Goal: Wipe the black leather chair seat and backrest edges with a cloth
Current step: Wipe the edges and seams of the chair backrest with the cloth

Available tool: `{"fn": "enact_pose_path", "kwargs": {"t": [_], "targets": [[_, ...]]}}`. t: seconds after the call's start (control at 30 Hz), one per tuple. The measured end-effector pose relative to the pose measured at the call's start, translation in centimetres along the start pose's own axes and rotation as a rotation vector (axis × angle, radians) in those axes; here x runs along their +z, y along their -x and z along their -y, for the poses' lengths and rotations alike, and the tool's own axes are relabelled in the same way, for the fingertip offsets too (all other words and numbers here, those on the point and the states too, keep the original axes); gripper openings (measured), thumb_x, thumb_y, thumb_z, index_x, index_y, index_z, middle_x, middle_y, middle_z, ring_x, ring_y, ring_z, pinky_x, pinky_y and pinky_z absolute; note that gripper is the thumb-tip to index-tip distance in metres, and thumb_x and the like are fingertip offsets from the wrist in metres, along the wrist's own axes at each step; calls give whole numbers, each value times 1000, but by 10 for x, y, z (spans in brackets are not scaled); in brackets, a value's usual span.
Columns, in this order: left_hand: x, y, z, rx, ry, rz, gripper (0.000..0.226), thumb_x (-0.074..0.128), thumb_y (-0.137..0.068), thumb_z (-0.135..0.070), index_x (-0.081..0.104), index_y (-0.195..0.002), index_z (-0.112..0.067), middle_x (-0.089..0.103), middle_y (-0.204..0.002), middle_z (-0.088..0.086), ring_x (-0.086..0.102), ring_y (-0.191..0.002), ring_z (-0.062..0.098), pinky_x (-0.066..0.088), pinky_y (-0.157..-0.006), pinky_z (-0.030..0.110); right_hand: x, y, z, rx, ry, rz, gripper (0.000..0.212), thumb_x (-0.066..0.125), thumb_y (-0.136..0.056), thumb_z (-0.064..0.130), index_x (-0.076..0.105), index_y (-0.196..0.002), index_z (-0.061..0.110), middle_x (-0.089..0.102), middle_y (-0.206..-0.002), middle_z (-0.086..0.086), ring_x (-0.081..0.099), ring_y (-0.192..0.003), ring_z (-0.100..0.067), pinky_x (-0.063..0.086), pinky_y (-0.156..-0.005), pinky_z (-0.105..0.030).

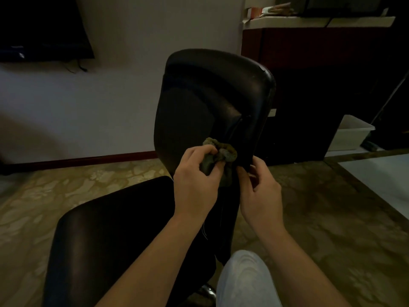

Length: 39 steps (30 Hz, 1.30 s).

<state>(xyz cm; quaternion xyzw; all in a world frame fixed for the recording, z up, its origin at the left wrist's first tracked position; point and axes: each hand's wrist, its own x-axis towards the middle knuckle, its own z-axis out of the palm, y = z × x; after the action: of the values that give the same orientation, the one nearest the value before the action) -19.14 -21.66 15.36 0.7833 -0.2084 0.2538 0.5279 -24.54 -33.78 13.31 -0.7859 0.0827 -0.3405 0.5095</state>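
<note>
two hands up at the chair: the left hand [194, 180] bunches the grey-green cloth [223, 155] in curled fingers and presses it on the lower part of the black backrest [210, 103]. the right hand [259, 191] curls round the backrest's lower right edge, just beside the cloth. black seat [106, 229] sits below left, a pale-trousered knee [243, 280] at the bottom, patterned carpet [44, 196] all round, white bin [352, 131] far right.

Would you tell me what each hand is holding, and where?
The left hand grips the bunched cloth around its middle; the right hand pinches the backrest at its lower edge.
</note>
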Motion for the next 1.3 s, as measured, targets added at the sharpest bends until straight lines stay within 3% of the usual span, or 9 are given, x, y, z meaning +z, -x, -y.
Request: {"fn": "enact_pose_path", "kwargs": {"t": [0.13,0.23,0.33,0.43,0.53,0.7,0.93,1.17,1.3], "targets": [[-6,9,9,-86,83,10,21,76,-84,-20,67,-102,-26,63,-103,-11,59,-98,0,51,-86,17,0,1,1,-24,12,3,25,51,-99,36,57,-123,34,69,-101,17,66,-90,2,58,-73,-30],[-10,8,8,-135,166,-3,19,76,-85,-21,65,-99,-29,65,-99,-11,63,-94,5,57,-84,32,-1,3,2,-31,-17,20,21,52,-99,34,56,-119,37,68,-99,19,64,-88,6,53,-68,-17],[-12,-2,0,-116,211,-12,19,76,-85,-23,65,-100,-27,66,-99,-7,65,-94,10,59,-82,37,-2,5,5,-33,-51,26,23,52,-99,31,55,-121,37,67,-100,20,64,-88,6,50,-65,-11],[-9,-13,-7,-83,170,42,20,77,-85,-27,64,-100,-28,64,-101,-9,63,-95,6,59,-83,34,-3,6,6,-6,-87,37,24,53,-99,31,53,-121,39,66,-102,20,64,-88,7,51,-66,-11],[-7,-14,-9,-22,90,76,23,77,-83,-28,62,-100,-33,58,-102,-15,58,-96,0,54,-84,22,-3,6,8,-1,-100,36,25,52,-99,30,55,-123,37,67,-102,18,65,-88,7,50,-66,-10],[-9,2,8,-13,36,87,25,77,-82,-18,64,-101,-27,58,-103,-12,56,-97,-2,47,-82,10,-2,7,9,-4,-83,13,24,53,-99,29,57,-122,34,68,-98,18,64,-86,8,47,-64,-8],[-24,27,29,-209,141,81,22,78,-81,-19,66,-95,-31,66,-94,-10,64,-88,4,59,-79,34,-1,8,7,-41,-38,1,20,52,-99,29,57,-119,33,69,-97,17,64,-86,7,47,-65,-7],[-16,-8,-4,-34,143,88,21,79,-82,-29,65,-98,-28,63,-98,-11,62,-94,6,58,-81,33,1,11,3,-4,-25,-2,29,51,-98,37,55,-127,35,68,-104,16,66,-90,3,59,-72,-29],[-10,-12,-7,19,62,103,25,79,-81,-25,63,-99,-28,59,-101,-11,58,-94,1,53,-81,17,0,10,3,-5,-9,0,31,51,-98,36,55,-128,33,68,-105,16,65,-91,3,58,-73,-28]]}}
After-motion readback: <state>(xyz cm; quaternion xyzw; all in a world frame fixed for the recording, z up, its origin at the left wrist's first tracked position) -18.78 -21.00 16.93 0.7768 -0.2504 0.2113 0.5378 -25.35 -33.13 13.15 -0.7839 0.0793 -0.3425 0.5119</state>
